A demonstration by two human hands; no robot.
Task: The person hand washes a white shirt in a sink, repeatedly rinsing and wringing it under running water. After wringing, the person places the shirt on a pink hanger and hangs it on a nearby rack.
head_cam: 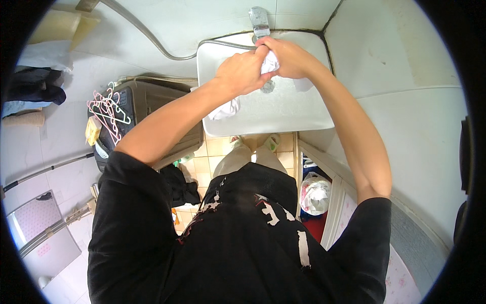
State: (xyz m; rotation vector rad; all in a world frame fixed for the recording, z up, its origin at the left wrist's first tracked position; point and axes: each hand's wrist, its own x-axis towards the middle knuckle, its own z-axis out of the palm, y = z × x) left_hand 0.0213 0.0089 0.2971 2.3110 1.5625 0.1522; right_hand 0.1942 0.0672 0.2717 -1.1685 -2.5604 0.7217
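Over a white washbasin (288, 110), both of my hands grip one bunched white cloth (270, 63). My left hand (243, 68) holds it from the left, fingers curled around it. From the other side my right hand (288, 55) wraps the same cloth, close under the chrome faucet (260, 22). Part of a white fabric (226, 110) lies at the basin's left front edge, partly hidden by my left forearm. Below the hands sits the round drain (267, 86). Whether water is running cannot be made out.
A metal shower hose (148, 36) crosses the basin's back left. Left of the basin, a washing machine (163, 110) bears several plastic hangers (110, 110). Towels and clothes (38, 83) hang on the left wall. A bag-lined bin (316, 193) stands beyond the door frame at right.
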